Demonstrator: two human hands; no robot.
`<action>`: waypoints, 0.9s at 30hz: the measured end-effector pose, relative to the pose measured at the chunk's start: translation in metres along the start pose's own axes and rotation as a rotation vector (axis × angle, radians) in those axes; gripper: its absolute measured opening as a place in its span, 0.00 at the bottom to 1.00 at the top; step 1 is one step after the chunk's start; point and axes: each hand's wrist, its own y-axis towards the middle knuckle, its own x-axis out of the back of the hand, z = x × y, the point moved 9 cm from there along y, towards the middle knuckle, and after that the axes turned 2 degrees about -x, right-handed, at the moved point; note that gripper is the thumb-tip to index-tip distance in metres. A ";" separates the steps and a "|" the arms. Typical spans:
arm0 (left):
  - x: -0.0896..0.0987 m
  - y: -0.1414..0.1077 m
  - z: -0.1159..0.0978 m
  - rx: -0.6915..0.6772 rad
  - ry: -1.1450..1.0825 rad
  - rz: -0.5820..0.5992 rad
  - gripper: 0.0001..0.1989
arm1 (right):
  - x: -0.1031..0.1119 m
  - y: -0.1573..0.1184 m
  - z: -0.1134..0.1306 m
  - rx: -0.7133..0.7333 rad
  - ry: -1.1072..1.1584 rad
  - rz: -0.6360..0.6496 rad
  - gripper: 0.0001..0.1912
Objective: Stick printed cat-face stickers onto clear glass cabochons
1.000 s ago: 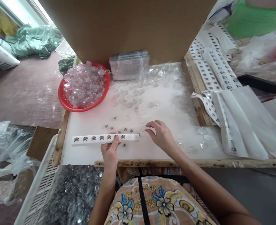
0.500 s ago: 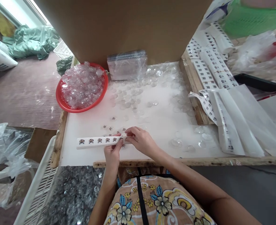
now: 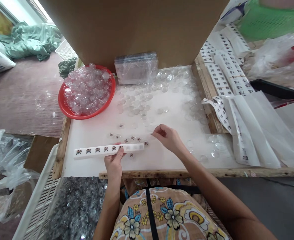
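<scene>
While the white sticker strip (image 3: 109,150) is held by the left hand (image 3: 114,163) over the work surface (image 3: 92,128), a small piece (image 3: 151,134), too small to be identified, is pinched between the thumb and forefinger of the right hand (image 3: 168,138), just beyond the strip's right end. The left thumb is pressed on top of the strip, to the right of its middle, and the left fingers are tucked beneath, so that the strip is clamped between them; how far these fingers are spread cannot be told. A row of small dark animal-face stickers (image 3: 97,150) is borne by the strip from its left end to the thumb, whereas its right part is seen as plain white. Printed discs (image 3: 132,137) are scattered just beyond the strip; one is placed beside its right end and one on its near side. Farther beyond the strip, clear discs (image 3: 136,111) are spread, and behind these a wrapped package (image 3: 136,71) is set before a cardboard panel (image 3: 137,30). Beyond the strip's left half, a red basin (image 3: 84,117) is heaped with clear rounded pieces (image 3: 87,88)
</scene>
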 end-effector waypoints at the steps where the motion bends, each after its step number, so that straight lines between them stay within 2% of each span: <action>1: 0.002 0.001 -0.001 -0.006 -0.008 0.001 0.20 | 0.003 0.004 -0.008 -0.041 -0.047 0.020 0.06; 6: 0.003 0.000 -0.003 -0.017 -0.035 0.012 0.18 | -0.003 0.010 -0.023 -0.091 -0.174 0.072 0.04; 9: 0.003 -0.003 -0.002 -0.014 -0.045 0.001 0.18 | -0.012 0.009 -0.016 -0.028 -0.292 0.049 0.02; 14: 0.003 -0.005 -0.001 -0.018 -0.049 -0.004 0.18 | -0.019 0.002 -0.002 0.104 -0.553 -0.050 0.08; 20: -0.005 -0.006 0.000 -0.010 -0.033 0.034 0.18 | -0.027 -0.012 -0.003 0.096 -0.568 0.046 0.10; 24: -0.012 -0.006 0.004 -0.004 0.003 0.068 0.19 | -0.023 -0.015 0.014 0.137 -0.615 0.030 0.08; 27: -0.015 -0.006 0.005 -0.008 0.026 0.091 0.19 | -0.027 -0.012 0.019 0.128 -0.678 0.088 0.08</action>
